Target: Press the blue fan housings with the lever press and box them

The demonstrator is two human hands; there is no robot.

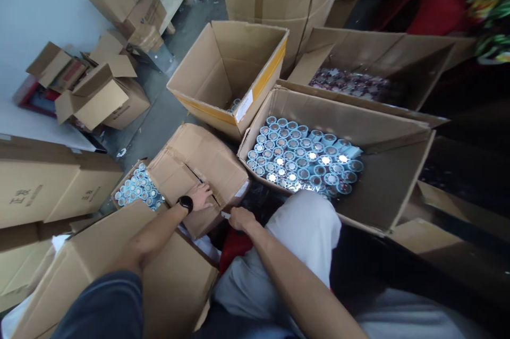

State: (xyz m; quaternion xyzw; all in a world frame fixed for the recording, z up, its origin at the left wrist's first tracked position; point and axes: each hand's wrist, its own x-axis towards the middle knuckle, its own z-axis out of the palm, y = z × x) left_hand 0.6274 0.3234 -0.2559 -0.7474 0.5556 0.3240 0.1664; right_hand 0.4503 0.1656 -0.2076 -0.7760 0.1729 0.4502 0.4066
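A closed cardboard carton (pixel 199 155) stands in front of me, with a dark slit along its top seam. My left hand (pixel 201 196), a dark watch on its wrist, lies with fingers spread on the carton top beside that slit. At the carton's near right edge, my right hand (pixel 241 219) is closed around a small pale blade-like tool (pixel 226 215); most of it is hidden in the fist. To the right, a large open box (pixel 382 169) holds many light-blue-rimmed cylinders (pixel 298 150) standing in rows, some lying tilted.
Behind the carton is a tall open box (pixel 199 70) with a few cylinders at its bottom. More cylinders fill a box (pixel 137 190) at left. An open box (pixel 430 70) behind holds shiny packets (pixel 350 84). Cartons (pixel 35 185) are stacked along the left wall.
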